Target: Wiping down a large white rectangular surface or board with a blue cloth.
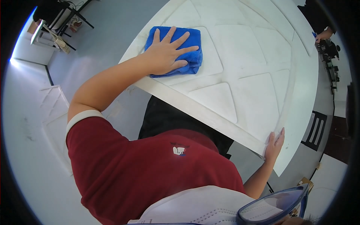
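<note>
A folded blue cloth lies on a large white panel with raised, rounded-corner shapes moulded into it. My left hand presses flat on the cloth with its fingers spread wide, near the panel's left edge. At the panel's near right corner, my right hand holds the rim, thumb and fingers pointing away from me; part of its grip is hidden. The panel rests on a white table, and its near edge runs slantwise in front of my body.
Far right, another person's hand holds a small blue item. A black slatted object stands beside the table. White panels are at the left, and a dark chair is at the far left.
</note>
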Demonstrator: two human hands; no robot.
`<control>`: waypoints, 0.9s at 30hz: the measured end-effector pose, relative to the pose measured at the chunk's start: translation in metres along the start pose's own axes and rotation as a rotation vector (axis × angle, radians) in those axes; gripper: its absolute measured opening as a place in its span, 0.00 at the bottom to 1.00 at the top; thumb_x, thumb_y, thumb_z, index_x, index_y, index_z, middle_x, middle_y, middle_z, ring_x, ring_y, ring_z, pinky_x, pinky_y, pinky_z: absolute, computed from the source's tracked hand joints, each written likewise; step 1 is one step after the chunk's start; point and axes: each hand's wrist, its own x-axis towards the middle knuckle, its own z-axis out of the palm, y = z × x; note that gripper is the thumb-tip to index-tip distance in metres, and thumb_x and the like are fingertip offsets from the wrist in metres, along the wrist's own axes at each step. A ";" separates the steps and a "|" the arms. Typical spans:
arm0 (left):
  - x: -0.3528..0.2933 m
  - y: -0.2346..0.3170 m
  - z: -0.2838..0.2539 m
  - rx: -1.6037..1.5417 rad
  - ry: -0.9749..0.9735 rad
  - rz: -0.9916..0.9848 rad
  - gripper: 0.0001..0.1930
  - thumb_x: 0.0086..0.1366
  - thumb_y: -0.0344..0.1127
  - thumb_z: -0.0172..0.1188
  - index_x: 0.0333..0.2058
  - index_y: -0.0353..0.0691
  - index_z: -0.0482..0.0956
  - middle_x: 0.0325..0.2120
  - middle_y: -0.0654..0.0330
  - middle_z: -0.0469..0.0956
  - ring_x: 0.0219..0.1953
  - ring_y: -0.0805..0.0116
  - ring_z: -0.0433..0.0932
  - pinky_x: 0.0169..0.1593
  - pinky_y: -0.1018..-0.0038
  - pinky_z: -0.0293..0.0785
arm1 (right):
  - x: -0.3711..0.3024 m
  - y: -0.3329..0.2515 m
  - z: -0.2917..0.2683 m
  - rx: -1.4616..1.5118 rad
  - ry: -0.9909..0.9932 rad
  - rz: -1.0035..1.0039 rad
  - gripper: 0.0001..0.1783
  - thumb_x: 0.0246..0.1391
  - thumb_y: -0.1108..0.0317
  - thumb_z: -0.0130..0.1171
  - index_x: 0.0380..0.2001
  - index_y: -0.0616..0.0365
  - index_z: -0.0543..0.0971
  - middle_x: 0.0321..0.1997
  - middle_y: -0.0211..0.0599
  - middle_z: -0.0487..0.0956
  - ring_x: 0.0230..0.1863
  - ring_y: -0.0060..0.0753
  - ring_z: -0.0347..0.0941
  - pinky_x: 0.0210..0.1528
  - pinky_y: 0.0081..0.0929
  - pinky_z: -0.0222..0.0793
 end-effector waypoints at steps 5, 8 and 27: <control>-0.021 -0.017 -0.013 0.175 -0.034 -0.166 0.26 0.61 0.53 0.44 0.59 0.67 0.55 0.62 0.58 0.47 0.64 0.45 0.40 0.57 0.38 0.38 | 0.001 0.005 -0.001 -0.030 0.003 -0.034 0.31 0.54 0.62 0.48 0.58 0.63 0.56 0.62 0.50 0.56 0.63 0.47 0.50 0.63 0.34 0.45; -0.040 -0.026 -0.021 0.173 -0.065 -0.257 0.26 0.61 0.49 0.45 0.59 0.65 0.55 0.63 0.59 0.44 0.64 0.45 0.39 0.57 0.37 0.40 | 0.001 0.002 -0.002 -0.053 0.004 -0.024 0.31 0.54 0.62 0.48 0.58 0.63 0.56 0.62 0.51 0.56 0.63 0.47 0.51 0.63 0.34 0.45; -0.033 -0.044 -0.007 0.032 -0.044 -0.319 0.27 0.62 0.51 0.44 0.60 0.59 0.54 0.62 0.51 0.45 0.61 0.41 0.47 0.60 0.53 0.50 | 0.002 0.002 -0.002 -0.019 0.003 -0.019 0.30 0.54 0.63 0.47 0.58 0.65 0.56 0.61 0.51 0.56 0.63 0.47 0.51 0.63 0.34 0.44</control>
